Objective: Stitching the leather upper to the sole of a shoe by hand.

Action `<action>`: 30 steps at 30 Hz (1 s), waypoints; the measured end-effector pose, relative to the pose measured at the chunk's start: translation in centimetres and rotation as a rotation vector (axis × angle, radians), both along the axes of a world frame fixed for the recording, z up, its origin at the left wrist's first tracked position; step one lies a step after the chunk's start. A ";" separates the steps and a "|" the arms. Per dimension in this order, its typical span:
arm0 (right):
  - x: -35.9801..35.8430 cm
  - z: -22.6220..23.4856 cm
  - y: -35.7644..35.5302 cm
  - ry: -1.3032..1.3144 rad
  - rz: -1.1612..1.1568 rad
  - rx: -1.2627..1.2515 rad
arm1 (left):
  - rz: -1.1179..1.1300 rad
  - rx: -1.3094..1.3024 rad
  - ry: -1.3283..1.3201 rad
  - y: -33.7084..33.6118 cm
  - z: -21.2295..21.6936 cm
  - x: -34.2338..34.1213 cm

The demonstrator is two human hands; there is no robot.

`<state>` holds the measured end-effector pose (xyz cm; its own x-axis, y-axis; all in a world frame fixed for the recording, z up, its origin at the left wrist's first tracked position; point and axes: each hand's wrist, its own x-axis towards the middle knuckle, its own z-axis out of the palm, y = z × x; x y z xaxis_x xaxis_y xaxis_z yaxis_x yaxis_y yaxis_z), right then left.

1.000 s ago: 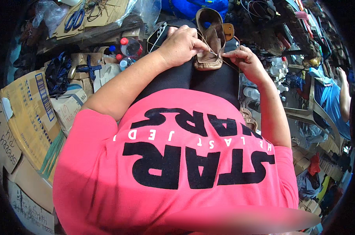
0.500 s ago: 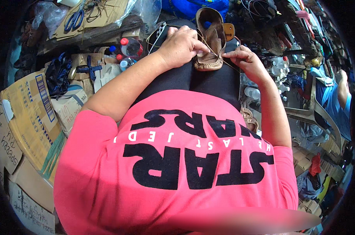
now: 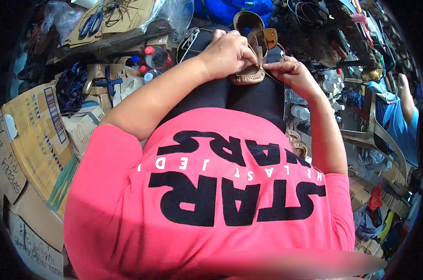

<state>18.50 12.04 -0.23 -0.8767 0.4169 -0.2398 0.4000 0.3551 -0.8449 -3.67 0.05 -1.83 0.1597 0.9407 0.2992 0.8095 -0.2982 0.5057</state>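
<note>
A brown leather moccasin (image 3: 252, 79) rests on my thighs, its gathered toe toward me and its opening facing up. My left hand (image 3: 227, 52) reaches over its left side, fingers pinched at the toe seam; what is in the pinch is hidden. Opposite, my right hand (image 3: 290, 72) is closed at the right edge of the toe, thumb and forefinger pressed together on a thin thread. Thread (image 3: 192, 49) also loops out to the left of my left hand. A tan leather piece (image 3: 270, 38) sits beside the shoe's right side.
Bottles with red caps (image 3: 157, 58) stand beyond my left forearm. Blue-handled scissors (image 3: 91, 24) lie on cardboard at the far left. Boxes (image 3: 34, 135) crowd my left side. At right are clear bottles (image 3: 300, 112), a chair frame (image 3: 372, 135) and another person's arm (image 3: 406, 100).
My left hand has shifted slightly right and closer over the toe seam, covering more of the shoe. The right hand stays at the toe's edge, nearly unmoved.
</note>
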 end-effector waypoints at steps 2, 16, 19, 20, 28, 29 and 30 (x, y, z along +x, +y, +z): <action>0.4 -0.3 -0.6 0.005 -0.039 0.019 | 0.007 0.031 -0.018 -1.2 0.3 0.6; -1.3 -0.8 -1.0 0.106 -0.304 -0.378 | 0.191 -0.410 -0.192 0.6 0.4 2.2; -2.3 0.1 -0.5 -0.041 -0.187 -0.178 | 0.107 -0.399 -0.106 1.1 1.4 2.0; -2.3 0.4 -0.5 -0.039 -0.189 -0.177 | 0.060 -0.376 -0.030 1.2 1.6 1.9; 0.8 -1.3 0.9 0.113 -0.222 -0.117 | 0.082 -0.351 0.032 -0.3 1.7 0.5; 1.2 -1.6 0.6 0.113 -0.222 -0.117 | 0.080 -0.377 0.009 -0.1 1.7 0.5; 1.7 -1.9 0.5 0.095 -0.229 -0.105 | 0.079 -0.378 0.009 0.1 1.6 0.7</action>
<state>20.18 12.51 -2.12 -0.7833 0.5839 -0.2132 0.3768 0.1731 -0.9100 -2.94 0.19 -0.26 0.0829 0.9939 -0.0721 0.8278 -0.0284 0.5603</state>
